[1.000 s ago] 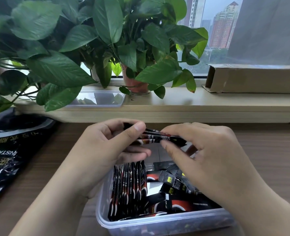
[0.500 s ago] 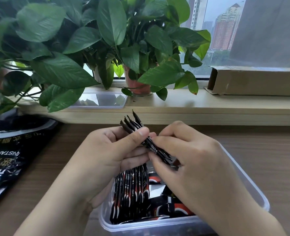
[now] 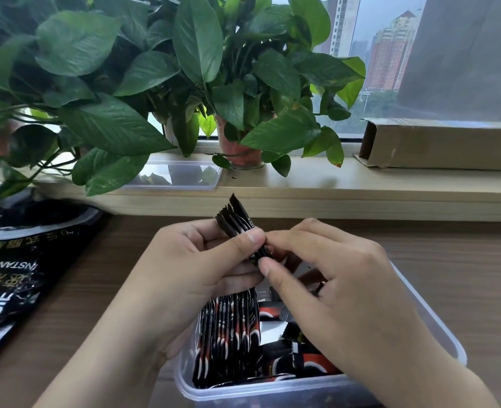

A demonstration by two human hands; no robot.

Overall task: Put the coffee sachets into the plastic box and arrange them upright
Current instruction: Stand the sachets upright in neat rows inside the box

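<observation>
Several coffee sachets make up a slim black bundle [image 3: 237, 222] held just above the plastic box [image 3: 258, 394], tilted so that its serrated top ends fan out toward eleven o'clock. The left hand [image 3: 196, 266] grips this bundle, with the thumb pressed across the front and the fingers curled behind. The right hand [image 3: 340, 290], at three o'clock of the left, pinches the bundle's lower part between thumb and forefinger; its other fingers curl loosely over the box.

The clear box sits on the wooden table [image 3: 464, 260] at six o'clock in the view, partly hidden by both wrists. Against its nine o'clock wall an upright row [image 3: 228, 334] of sachets stands on end, packed face to face, directly below the left hand's fingers. Toward three o'clock of that row, loose sachets [image 3: 302, 359] lie flat and overlapping on the floor of the box, part of them under the right hand.

At nine o'clock a large black bag [image 3: 10, 275] with white and gold print lies on the table, well apart from the box. Along twelve o'clock runs a pale windowsill [image 3: 361, 187]. On it stand leafy plants [image 3: 111, 125], one in a terracotta pot [image 3: 237, 150], with a clear lid [image 3: 181, 175] just beside that pot at its eight o'clock. A long cardboard carton [image 3: 449, 148] lies at two o'clock.
</observation>
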